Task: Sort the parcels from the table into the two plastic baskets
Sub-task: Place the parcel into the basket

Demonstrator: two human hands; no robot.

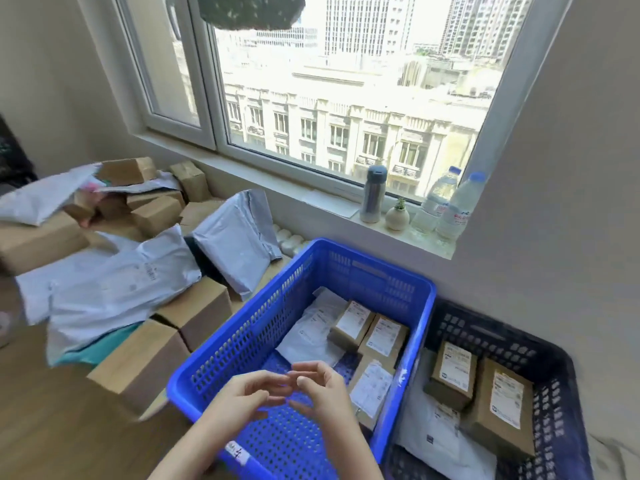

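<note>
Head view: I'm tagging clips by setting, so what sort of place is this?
Probably an upper-floor room used for parcel sorting: a window facing city buildings, parcels heaped on a wooden table, and a blue basket.

Left hand [244,393]: bare, no glove, no ring or watch showing. Left forearm [194,445]: bare down to frame edge below hand, no sleeve in view. Right hand [322,389]: bare, no glove, no ring or band showing; fingernails short, unpainted as far as blur allows. Right forearm [349,448]: bare down to frame edge below hand, no sleeve or cuff in view. Fine detail on fingers of both hands softened by blur.
</note>
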